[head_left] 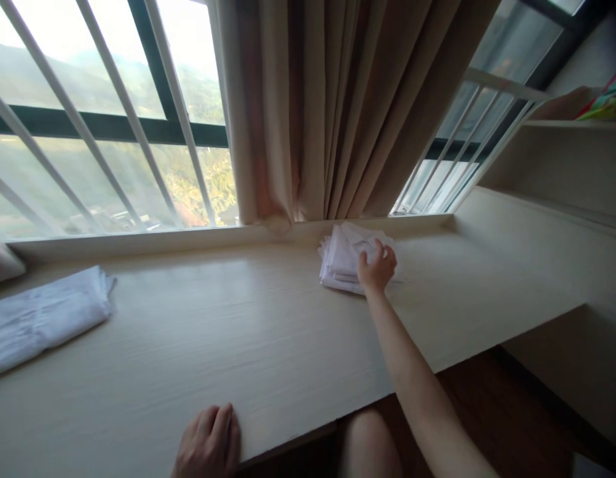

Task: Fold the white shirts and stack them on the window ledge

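Note:
A stack of thin, folded white sheets (345,259), fabric or plastic, I cannot tell which, lies near the back of the desk. My right hand (378,265) reaches to its right side, thumb and fingers apart and bent. The fingertips are at the top of the stack or just above it; contact is not clear. Down at the front edge of the desk rests my left hand (208,441), its fingers curled together with nothing visible in them. Far off to its left is a folded white cloth (49,315), lying flat.
The pale wooden desk (228,332) runs along a low ledge under barred windows (109,119). Beige curtains (332,113) hang behind the stack. A shelf unit (551,172) rises at the right. Below the front edge, a knee (370,445) shows.

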The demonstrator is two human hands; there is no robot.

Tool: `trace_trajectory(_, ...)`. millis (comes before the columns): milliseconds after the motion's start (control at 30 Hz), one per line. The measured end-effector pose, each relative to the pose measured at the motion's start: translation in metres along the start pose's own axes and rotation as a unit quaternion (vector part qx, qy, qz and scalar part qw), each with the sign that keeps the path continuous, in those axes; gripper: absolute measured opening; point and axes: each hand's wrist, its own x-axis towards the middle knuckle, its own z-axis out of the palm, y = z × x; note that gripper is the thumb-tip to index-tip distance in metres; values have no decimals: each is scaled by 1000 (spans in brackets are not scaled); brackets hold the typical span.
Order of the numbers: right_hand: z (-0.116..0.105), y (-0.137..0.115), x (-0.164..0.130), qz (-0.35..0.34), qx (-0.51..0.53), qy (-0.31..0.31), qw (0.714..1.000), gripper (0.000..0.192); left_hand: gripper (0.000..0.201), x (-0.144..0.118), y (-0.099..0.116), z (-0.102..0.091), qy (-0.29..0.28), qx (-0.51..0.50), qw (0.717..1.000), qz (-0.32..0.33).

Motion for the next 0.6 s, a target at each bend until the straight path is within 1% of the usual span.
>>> trace_trajectory(33,8,-8,7,-39,-46,-60,996,61,29,1,2,-1,1,-9,1000,-21)
trace_trajectory(67,17,-14,15,-62,-88,-123,987,63,25,2,3,-2,2,-19,999,-42)
trace_trajectory(100,26,-17,21,-69,-127,-185,972,64,22,3,4,-3,2,-29,998,-62)
trace_trajectory(167,44,-15,32,-50,-185,-290,937,68,17,4,6,-5,0,-48,994,-94)
trace_trajectory(200,51,-11,35,-34,-205,-327,922,71,16,5,6,-5,-2,-57,993,-101)
trace_trajectory(267,59,-2,39,-12,-227,-367,902,75,16,6,6,-5,-3,-71,992,-104)
trace_trajectory(300,60,0,39,-11,-232,-371,899,75,16,6,6,-5,-4,-78,991,-107)
trace_trajectory(333,59,1,37,-17,-234,-362,902,74,16,7,6,-5,-5,-84,990,-113)
trace_trajectory(367,56,1,33,-30,-232,-338,912,71,15,7,7,-6,-5,-90,988,-124)
trace_trajectory(433,49,-6,15,-78,-214,-248,942,63,13,8,9,-8,-7,-104,983,-148)
trace_trajectory(500,42,-16,-16,-154,-169,-153,961,55,12,9,12,-12,-17,-119,979,-167)
trace_trajectory(533,39,-21,-35,-195,-139,-129,962,51,12,9,15,-14,-25,-127,976,-175)
trace_trajectory(567,38,-26,-56,-231,-109,-126,959,48,13,9,18,-17,-34,-135,973,-185)
trace_trajectory(600,37,-31,-76,-260,-83,-139,952,44,15,9,20,-20,-42,-146,968,-198)
